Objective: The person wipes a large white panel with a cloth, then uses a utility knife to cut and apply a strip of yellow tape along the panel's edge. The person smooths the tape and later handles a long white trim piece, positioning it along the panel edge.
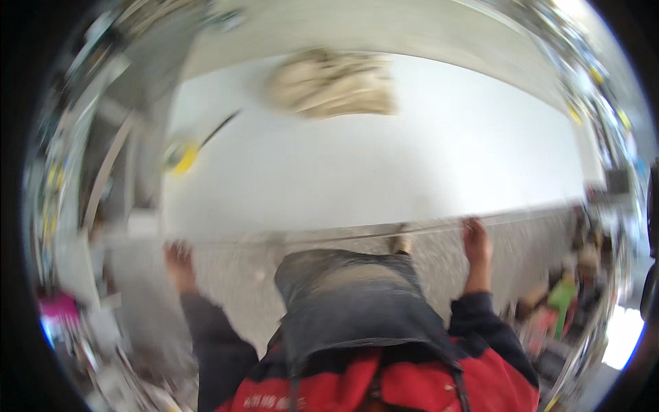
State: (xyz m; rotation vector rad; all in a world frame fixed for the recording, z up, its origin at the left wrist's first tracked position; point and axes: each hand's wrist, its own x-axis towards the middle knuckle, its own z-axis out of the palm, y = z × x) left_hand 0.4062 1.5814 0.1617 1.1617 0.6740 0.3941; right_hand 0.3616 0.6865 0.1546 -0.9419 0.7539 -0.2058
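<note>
1. I look down through the head camera, and most of what I see is a big, flat white panel (329, 172). It lies right in front of the person, from the left side of the view to the right, with its long near edge turned toward the body.
2. The left hand (180, 264) is near the panel's near left corner. It is blurry, so I cannot tell if it is spread or pressed together, or if it touches the panel.
3. The right hand (476, 242) has its fingertips at the panel's near edge, right of the middle. I cannot tell if the fingers pinch that edge or just rest there.
4. A crumpled tan cloth (333, 84) sits on the panel by the far edge, well apart from both hands.
5. Near the panel's left edge I see a round yellow thing (182, 158), too blurry to name. A thin dark stick (220, 128) slants up and right from beside it.
6. The person wears a dark apron (353, 292) over a red and dark jacket (329, 384).
7. Gray floor (432, 257) shows between the apron and the panel.
8. Far right, I see a green thing (564, 302) in a messy pile.
</note>
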